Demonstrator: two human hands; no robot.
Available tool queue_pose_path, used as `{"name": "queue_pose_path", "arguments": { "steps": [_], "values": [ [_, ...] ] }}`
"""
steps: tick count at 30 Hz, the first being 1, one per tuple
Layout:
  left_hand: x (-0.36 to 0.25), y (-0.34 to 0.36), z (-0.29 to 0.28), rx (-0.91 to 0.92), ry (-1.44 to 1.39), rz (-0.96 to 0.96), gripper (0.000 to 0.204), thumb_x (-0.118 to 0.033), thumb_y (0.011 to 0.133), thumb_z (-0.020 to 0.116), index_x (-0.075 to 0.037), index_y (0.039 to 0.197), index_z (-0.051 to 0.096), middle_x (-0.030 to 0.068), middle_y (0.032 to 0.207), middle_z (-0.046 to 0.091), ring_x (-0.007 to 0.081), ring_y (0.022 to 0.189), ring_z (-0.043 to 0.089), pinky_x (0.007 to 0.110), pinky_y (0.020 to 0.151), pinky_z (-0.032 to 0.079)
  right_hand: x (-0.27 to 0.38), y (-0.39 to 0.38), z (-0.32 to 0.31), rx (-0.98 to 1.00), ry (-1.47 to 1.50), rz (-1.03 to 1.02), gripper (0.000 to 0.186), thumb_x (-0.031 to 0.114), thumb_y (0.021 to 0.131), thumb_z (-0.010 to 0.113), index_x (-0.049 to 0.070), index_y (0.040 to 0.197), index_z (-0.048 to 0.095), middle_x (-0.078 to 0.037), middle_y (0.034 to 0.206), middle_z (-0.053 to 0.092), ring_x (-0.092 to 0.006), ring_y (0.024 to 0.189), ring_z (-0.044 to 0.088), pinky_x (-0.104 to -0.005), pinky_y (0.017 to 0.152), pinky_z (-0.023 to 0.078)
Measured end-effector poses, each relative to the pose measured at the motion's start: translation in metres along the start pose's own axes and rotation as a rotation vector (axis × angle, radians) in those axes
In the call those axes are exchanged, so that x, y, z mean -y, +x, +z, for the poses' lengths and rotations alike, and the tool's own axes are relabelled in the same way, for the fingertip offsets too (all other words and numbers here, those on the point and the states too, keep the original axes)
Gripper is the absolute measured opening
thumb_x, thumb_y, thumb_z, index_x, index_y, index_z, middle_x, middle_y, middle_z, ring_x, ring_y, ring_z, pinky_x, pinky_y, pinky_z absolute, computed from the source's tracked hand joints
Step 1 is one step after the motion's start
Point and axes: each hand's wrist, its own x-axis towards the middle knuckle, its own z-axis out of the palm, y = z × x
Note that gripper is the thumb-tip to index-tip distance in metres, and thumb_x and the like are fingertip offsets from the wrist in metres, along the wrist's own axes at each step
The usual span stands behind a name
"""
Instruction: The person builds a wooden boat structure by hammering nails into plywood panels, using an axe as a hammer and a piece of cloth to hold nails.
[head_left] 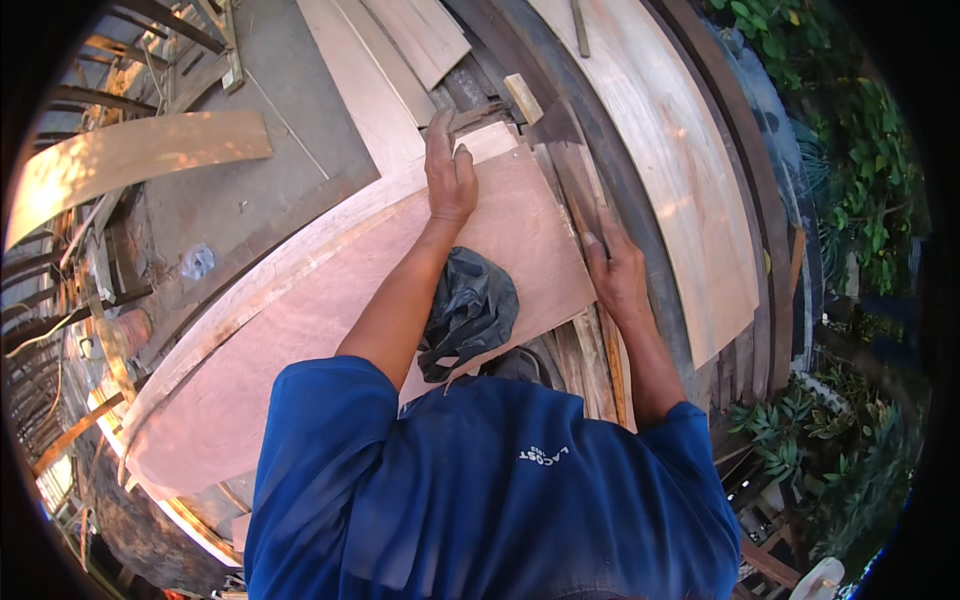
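My left hand [448,180] rests on the pale strip along the far edge of a pinkish plywood panel [250,330], its fingers extended forward. My right hand [618,268] is closed on a long, dark blade-like tool [565,150], blurred by motion, beside the panel's right end. Long narrow timber pieces [580,380] run beneath that end. A crumpled black plastic bag [470,310] lies on the panel between my forearms.
Pale boards [400,50] lie beyond the panel. A long curved sheet [700,260] is at the right, with leafy plants [850,200] past it. At the left are a curved plywood strip [150,150], a grey floor [300,120] and loose timber framing [120,45].
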Motion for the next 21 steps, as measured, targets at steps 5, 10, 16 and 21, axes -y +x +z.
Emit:
{"name": "queue_pose_path", "arguments": {
  "steps": [5, 10, 16, 21],
  "values": [
    [-0.007, 0.001, 0.003, -0.008, -0.113, -0.088, 0.051, -0.004, 0.1, 0.046, 0.006, 0.15, 0.048, 0.0255, 0.151, 0.054, 0.0367, 0.141, 0.052, 0.042, 0.118, 0.04, -0.015, -0.003, 0.019, -0.643, 0.115, -0.478, 0.056, 0.006, 0.1, 0.065, -0.002, 0.153, 0.049, -0.026, 0.12, 0.073, -0.0427, 0.105, 0.074, -0.0457, 0.091, 0.057],
    [0.007, -0.002, -0.002, -0.004, -0.088, -0.092, 0.055, -0.005, 0.095, 0.043, 0.006, 0.149, 0.047, 0.0255, 0.153, 0.048, 0.0375, 0.142, 0.05, 0.043, 0.117, 0.044, -0.019, 0.004, -0.012, -0.154, -0.009, -0.231, 0.058, 0.007, 0.101, 0.062, 0.01, 0.157, 0.048, -0.026, 0.115, 0.074, -0.0423, 0.099, 0.074, -0.0472, 0.083, 0.058],
    [0.006, 0.006, 0.002, -0.061, -0.113, -0.035, 0.051, -0.007, 0.097, 0.045, 0.008, 0.146, 0.05, 0.0286, 0.144, 0.057, 0.0396, 0.134, 0.057, 0.044, 0.113, 0.046, -0.026, -0.001, 0.025, -0.698, 0.539, -0.438, 0.064, 0.007, 0.098, 0.064, 0.017, 0.158, 0.045, -0.03, 0.12, 0.069, -0.0449, 0.094, 0.072, -0.0476, 0.082, 0.059],
    [0.006, 0.0, 0.0, -0.047, -0.093, -0.045, 0.056, -0.004, 0.095, 0.041, 0.007, 0.15, 0.046, 0.0287, 0.149, 0.054, 0.0406, 0.141, 0.053, 0.043, 0.117, 0.044, -0.004, 0.005, -0.008, -0.233, 0.045, -0.286, 0.064, 0.012, 0.097, 0.066, 0.017, 0.158, 0.047, -0.03, 0.118, 0.07, -0.0471, 0.091, 0.071, -0.0521, 0.079, 0.057]
  ]
}}
